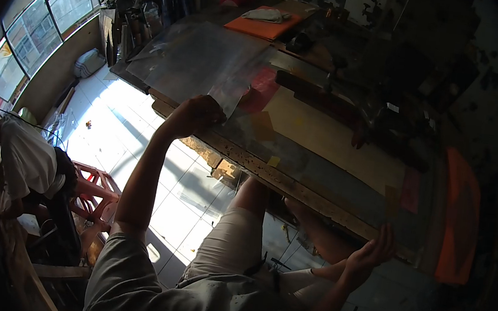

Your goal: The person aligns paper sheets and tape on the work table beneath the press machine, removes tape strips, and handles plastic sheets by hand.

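Note:
My left hand (pixel 198 115) is closed at the near corner of a clear plastic sheet (pixel 195 59), with the fingertips pinching its edge. The sheet spreads over the left part of a worn wooden table (pixel 294 187). My right hand (pixel 372 250) rests by the table's front edge at the right, its fingers stretched out and nothing visible in them. Between the hands, a long pale panel (pixel 330 137) lies on the tabletop with yellowish pieces of tape and a pink patch (pixel 410 194) near its right end. A dark bar (pixel 322 96) runs along the panel's far side.
An orange folder (pixel 263 23) with a light cloth on it lies at the back. Another orange piece (pixel 460 217) stands at the right end. On the left, a person in a white shirt (pixel 33 157) bends beside a red plastic stool (pixel 95 191). Windows and a sunlit tiled floor lie beyond.

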A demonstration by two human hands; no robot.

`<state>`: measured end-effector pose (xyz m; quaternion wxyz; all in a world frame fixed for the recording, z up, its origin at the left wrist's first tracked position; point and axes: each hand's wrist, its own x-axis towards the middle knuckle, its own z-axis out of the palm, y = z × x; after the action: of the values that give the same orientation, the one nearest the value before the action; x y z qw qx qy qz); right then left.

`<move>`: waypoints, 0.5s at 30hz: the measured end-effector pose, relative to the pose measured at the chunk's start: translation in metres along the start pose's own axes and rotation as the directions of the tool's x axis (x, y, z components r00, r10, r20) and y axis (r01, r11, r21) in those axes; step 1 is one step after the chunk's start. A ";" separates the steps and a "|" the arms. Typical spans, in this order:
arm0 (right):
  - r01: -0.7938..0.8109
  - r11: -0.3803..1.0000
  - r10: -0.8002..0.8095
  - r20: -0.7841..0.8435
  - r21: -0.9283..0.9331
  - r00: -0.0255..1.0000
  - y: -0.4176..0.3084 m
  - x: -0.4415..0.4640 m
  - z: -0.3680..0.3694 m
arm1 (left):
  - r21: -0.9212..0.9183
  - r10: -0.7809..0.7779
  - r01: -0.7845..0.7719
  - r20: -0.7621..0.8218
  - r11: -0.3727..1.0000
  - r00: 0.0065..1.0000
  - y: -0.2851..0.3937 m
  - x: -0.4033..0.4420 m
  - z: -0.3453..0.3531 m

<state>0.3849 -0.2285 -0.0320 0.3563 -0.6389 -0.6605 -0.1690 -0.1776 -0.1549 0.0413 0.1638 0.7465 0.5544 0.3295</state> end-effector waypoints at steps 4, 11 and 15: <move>-0.006 1.000 0.006 0.003 0.028 1.000 0.000 0.000 0.001 | -0.103 -0.178 0.174 -0.030 0.979 0.984 0.001 -0.001 0.000; 0.022 1.000 -0.022 -0.009 -0.014 1.000 0.001 0.002 0.000 | 0.523 -0.006 0.427 -0.627 0.738 0.779 -0.039 0.004 -0.052; 0.033 0.999 -0.033 -0.015 -0.016 0.999 -0.001 0.003 -0.001 | 0.542 -0.033 0.677 -0.769 0.498 0.639 -0.073 -0.001 -0.075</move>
<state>0.3848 -0.2269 -0.0289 0.3536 -0.6293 -0.6670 -0.1847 -0.2812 -0.1411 0.0511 -0.3304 0.4171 0.8110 0.2432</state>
